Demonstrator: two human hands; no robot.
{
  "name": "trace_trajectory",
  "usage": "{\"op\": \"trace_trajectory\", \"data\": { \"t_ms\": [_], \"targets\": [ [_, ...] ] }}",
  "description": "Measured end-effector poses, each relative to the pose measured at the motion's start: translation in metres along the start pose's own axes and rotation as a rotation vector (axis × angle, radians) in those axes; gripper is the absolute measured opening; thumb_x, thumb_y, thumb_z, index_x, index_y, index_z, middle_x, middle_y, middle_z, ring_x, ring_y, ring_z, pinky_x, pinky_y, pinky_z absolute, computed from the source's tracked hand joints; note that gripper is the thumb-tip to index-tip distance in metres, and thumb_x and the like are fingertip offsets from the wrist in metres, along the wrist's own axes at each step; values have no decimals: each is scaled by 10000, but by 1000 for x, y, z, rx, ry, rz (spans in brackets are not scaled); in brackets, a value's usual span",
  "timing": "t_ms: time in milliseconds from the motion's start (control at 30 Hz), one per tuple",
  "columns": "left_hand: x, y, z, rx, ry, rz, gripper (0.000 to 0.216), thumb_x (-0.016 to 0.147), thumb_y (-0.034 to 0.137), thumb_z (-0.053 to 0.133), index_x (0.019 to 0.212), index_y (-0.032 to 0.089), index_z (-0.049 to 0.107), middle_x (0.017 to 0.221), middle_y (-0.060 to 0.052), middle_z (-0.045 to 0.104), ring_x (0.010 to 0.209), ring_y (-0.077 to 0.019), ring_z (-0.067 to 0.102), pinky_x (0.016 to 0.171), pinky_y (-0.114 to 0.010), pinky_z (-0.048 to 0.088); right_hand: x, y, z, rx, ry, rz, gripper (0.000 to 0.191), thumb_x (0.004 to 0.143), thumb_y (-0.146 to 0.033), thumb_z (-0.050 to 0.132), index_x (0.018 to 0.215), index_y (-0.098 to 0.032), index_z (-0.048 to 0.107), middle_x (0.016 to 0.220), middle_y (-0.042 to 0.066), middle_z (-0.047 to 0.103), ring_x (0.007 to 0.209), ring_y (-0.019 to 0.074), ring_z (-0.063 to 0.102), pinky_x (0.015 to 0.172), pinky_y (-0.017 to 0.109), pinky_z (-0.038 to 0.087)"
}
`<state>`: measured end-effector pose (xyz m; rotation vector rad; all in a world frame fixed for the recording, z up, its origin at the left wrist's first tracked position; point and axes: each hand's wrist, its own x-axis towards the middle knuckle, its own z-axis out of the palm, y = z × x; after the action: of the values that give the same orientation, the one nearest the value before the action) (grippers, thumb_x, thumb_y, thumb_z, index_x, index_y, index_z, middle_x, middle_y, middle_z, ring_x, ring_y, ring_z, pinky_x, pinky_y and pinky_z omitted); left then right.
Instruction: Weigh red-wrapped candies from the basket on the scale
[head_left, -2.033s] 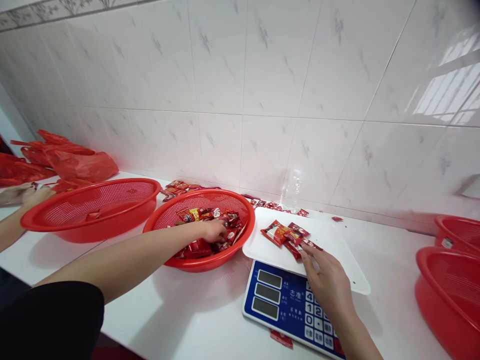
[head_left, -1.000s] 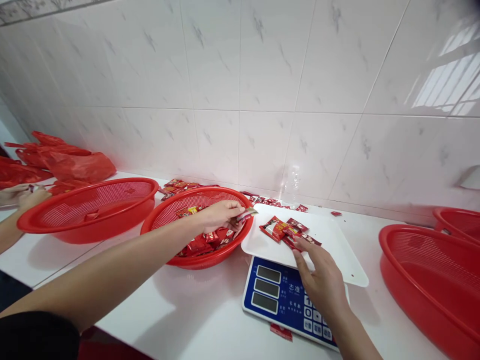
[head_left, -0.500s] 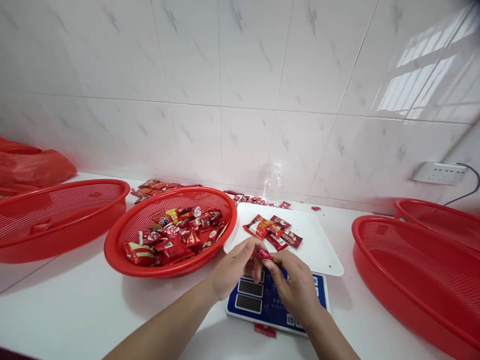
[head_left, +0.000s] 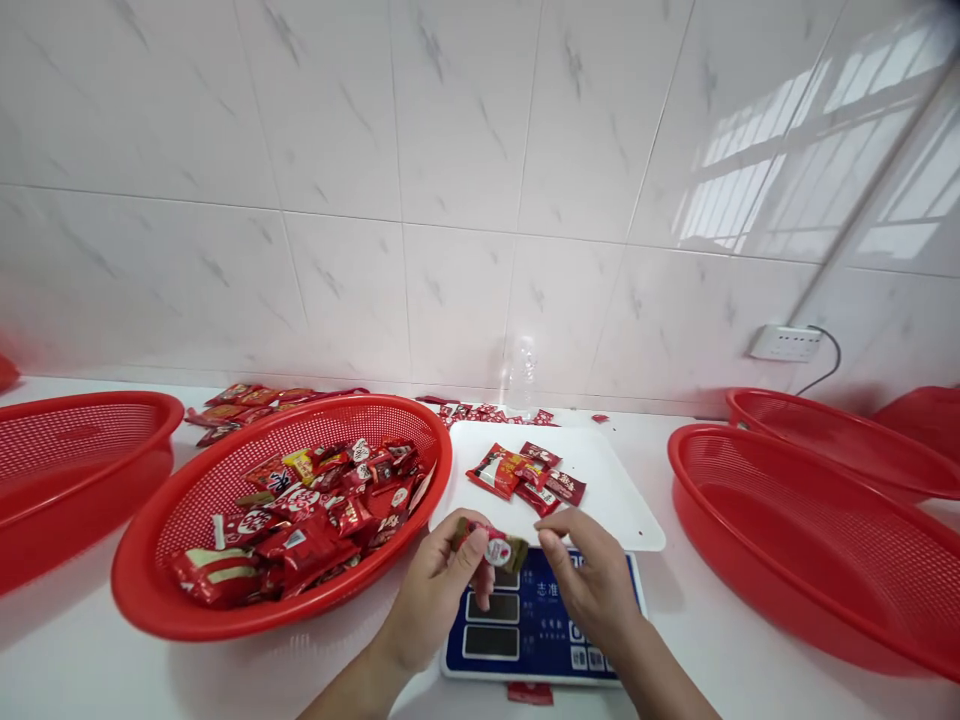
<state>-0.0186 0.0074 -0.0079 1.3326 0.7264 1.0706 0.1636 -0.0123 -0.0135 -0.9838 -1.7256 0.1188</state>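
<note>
A small wrapped candy, red with a white round label and greenish-gold ends, is pinched in my left hand above the scale. Just to its right, my right hand has thumb and forefinger drawn together, apart from the candy; anything between the tips is too small to make out. Under both hands lies a blue-topped digital scale with dark display windows. On its white tray, several red packets are grouped. To the left, a red mesh basket holds many red wrapped sweets.
Another red basket stands far left; two more, a near one and a far one, are at right. Red packets and a clear plastic bottle sit by the tiled wall. A red packet lies at the scale's front.
The candy has turned so its round label faces up, and it stays in my left hand. My right fingers have come away from its end. The view has shifted right.
</note>
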Motion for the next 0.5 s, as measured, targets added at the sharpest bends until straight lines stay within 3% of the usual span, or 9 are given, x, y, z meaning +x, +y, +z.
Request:
{"op": "trace_trajectory", "data": {
  "t_ms": [67,200,400,500],
  "targets": [
    [2,1,0,-39,31,-31,265,867,419,529,1036,216,508,731,3,569,623,-123,554,531,-245,499,2,0,-2,17,27,65,139,904,-260,472,933,-209,598,824,41,667,771,162,621,676,267,481],
    [4,0,1,-43,-42,-94,426,855,406,545,1227,225,443,831,-22,596,677,-138,593,631,-305,539,2,-1,8,63,-63,133,254,880,-286,507,1116,-207,561,895,50,657,809,169,617,724,295,510],
    [0,-1,2,107,-14,-103,655,840,451,541,1408,291,256,672,24,569,484,-106,511,441,-219,443,6,6,17,122,11,283,258,871,-337,512,1076,-198,582,787,24,629,716,156,601,674,287,524],
    [-4,-1,2,231,24,-27,585,865,451,502,1391,293,301,635,38,543,482,-102,489,458,-211,421,10,15,7,-70,-28,342,320,876,-385,496,1139,-219,571,841,42,622,741,179,596,689,331,523]
  ]
}}
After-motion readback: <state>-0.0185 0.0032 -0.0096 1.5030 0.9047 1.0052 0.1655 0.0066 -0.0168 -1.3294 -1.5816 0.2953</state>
